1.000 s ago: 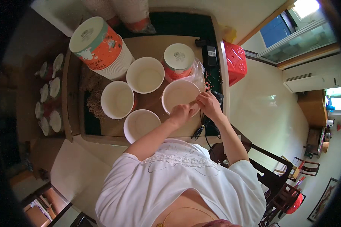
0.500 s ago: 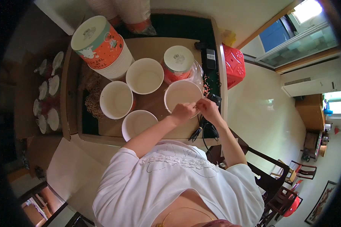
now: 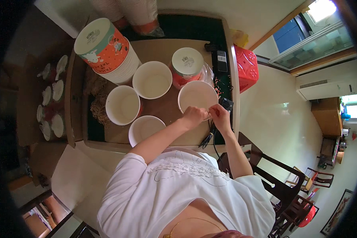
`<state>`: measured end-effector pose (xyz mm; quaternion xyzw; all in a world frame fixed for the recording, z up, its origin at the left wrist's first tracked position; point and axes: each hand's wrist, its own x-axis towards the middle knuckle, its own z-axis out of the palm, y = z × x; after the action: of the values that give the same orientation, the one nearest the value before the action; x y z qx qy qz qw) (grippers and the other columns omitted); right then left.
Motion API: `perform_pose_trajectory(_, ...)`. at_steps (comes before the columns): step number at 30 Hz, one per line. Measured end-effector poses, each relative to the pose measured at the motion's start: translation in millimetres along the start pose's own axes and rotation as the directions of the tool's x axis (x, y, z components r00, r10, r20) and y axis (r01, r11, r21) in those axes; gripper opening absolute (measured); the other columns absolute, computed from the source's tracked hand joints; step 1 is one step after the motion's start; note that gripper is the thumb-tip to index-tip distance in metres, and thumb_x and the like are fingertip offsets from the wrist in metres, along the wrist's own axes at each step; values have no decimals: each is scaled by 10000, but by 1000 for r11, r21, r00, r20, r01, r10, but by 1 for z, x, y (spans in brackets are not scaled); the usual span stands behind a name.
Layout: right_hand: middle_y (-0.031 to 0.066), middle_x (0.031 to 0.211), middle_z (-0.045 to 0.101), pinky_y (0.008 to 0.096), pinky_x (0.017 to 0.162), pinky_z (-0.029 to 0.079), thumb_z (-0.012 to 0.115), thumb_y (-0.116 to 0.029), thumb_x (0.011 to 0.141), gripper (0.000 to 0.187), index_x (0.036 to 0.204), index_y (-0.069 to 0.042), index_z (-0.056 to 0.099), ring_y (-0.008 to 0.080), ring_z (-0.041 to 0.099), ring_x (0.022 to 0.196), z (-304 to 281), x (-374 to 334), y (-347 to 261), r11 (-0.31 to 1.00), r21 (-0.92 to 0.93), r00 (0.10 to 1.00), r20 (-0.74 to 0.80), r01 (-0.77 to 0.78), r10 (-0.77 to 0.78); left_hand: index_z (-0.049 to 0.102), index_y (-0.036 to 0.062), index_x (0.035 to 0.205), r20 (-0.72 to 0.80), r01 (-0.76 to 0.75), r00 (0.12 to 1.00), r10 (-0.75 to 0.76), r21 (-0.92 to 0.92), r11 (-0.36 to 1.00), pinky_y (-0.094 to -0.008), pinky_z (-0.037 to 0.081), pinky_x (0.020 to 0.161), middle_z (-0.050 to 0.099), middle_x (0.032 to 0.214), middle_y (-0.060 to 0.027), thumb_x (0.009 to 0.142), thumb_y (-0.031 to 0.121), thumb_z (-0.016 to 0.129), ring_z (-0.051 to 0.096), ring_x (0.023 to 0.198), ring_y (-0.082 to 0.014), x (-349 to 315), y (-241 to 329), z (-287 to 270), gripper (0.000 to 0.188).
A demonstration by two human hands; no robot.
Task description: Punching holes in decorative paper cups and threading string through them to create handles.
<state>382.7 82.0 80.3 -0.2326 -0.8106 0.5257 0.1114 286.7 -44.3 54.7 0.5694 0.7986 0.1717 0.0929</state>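
A white paper bucket (image 3: pixel 197 95) stands mouth up at the right of the table. My left hand (image 3: pixel 195 116) is at its near rim, fingers pinched together. Beside it my right hand (image 3: pixel 219 116) pinches too, the fingertips of both hands almost meeting. Whatever lies between them is too small to make out. Three more open buckets stand to the left: one at the back (image 3: pixel 152 79), one at the left (image 3: pixel 123 104) and one in front (image 3: pixel 146 130), partly behind my left forearm. An upside-down bucket (image 3: pixel 187 62) with a green and red print stands behind the one at my hands.
A tall stack of upside-down printed buckets (image 3: pixel 109 51) rises at the back left, near a tangle of brown twine (image 3: pixel 100 109). Small reddish bits (image 3: pixel 217 84), a black device (image 3: pixel 221 61) and black cables (image 3: pixel 207 139) line the right edge. A red stool (image 3: pixel 246 68) stands beyond it.
The bucket at my hands has shifted slightly to the right. Both hands have moved a little rightward with it, still pinched at its near rim.
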Motion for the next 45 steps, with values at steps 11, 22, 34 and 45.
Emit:
perform_pose_trajectory(11, 74, 898, 595, 232, 608, 461, 628, 3, 798, 58, 854, -7, 618, 114, 569, 691, 12, -17, 8, 981, -28, 950, -246, 190, -191, 620, 43, 833, 549, 541, 789, -277, -834, -114, -198, 299, 364, 481, 592, 28, 848, 175, 609, 411, 432, -54, 16, -16, -2, 133)
perform_pose_trajectory(22, 90, 945, 606, 232, 652, 486, 607, 12, 822, 157, 966, -24, 661, 146, 604, 778, 24, -24, 3, 962, -124, 927, -264, 243, -268, 629, 32, 839, 658, 487, 722, -214, -703, -519, -186, 251, 346, 528, 626, -3, 844, 142, 611, 397, 439, -50, 13, -23, 10, 111)
perform_pose_trajectory(34, 69, 880, 554, 232, 580, 453, 646, -33, 801, 73, 871, -24, 630, 128, 564, 654, 10, -15, -1, 990, -23, 978, -152, 141, -143, 671, 37, 863, 205, 341, 882, -425, -899, 273, -203, 354, 446, 576, 658, 25, 816, 103, 634, 468, 513, -40, 6, -11, 7, 89)
perform_pose_trajectory(45, 73, 843, 544, 247, 563, 449, 637, -33, 796, 47, 835, -21, 613, 140, 554, 649, 12, -12, 3, 986, -67, 973, -167, 152, -161, 668, 27, 910, 429, 481, 825, -368, -875, 57, -167, 395, 458, 663, 749, -17, 852, 129, 607, 502, 521, -31, 7, -9, -10, 133)
